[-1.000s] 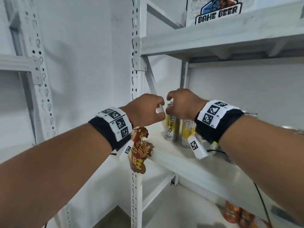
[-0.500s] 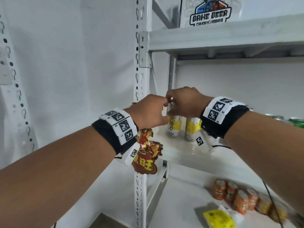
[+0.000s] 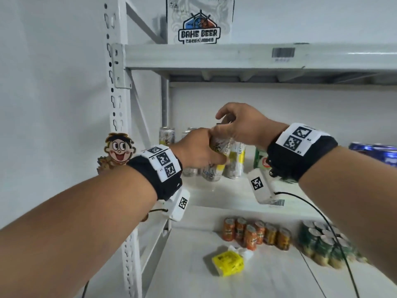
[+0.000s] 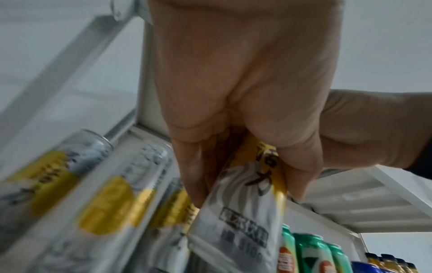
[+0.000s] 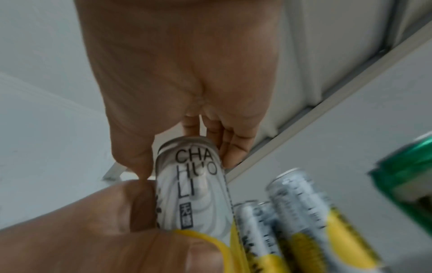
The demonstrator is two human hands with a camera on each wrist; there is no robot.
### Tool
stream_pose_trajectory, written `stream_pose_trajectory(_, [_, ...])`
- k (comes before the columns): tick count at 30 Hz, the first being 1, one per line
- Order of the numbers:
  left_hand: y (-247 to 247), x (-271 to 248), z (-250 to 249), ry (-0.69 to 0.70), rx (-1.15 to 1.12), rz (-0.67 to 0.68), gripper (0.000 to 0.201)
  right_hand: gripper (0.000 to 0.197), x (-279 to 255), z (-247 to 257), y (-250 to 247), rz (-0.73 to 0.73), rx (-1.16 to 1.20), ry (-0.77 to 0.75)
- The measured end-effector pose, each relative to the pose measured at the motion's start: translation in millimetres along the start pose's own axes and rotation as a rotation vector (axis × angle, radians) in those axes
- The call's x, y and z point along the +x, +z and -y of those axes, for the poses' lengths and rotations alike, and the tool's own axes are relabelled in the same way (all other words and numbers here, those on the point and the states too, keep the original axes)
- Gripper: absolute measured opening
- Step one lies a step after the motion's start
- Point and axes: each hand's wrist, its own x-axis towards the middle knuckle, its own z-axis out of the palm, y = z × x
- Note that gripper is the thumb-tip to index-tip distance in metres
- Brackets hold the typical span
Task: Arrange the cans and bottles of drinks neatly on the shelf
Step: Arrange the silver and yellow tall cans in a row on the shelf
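Blue cans [image 3: 378,152] cut off at right; green cans [image 3: 326,244] blurred

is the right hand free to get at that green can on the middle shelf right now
Probably not yet: the right hand pinches the top of the white and yellow can that the left hand also grips. The green can stands close, unblocked.

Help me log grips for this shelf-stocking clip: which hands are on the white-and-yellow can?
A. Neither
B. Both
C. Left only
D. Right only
B: the left hand grips the white-and-yellow can around its body while the right hand pinches its top.
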Motion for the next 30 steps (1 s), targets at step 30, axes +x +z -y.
stream_pose_trajectory(30, [244,55,-93,-0.078,-0.503,0.042,0.063,0.049,-154,-244,-86,-0.056,0.627,0.277])
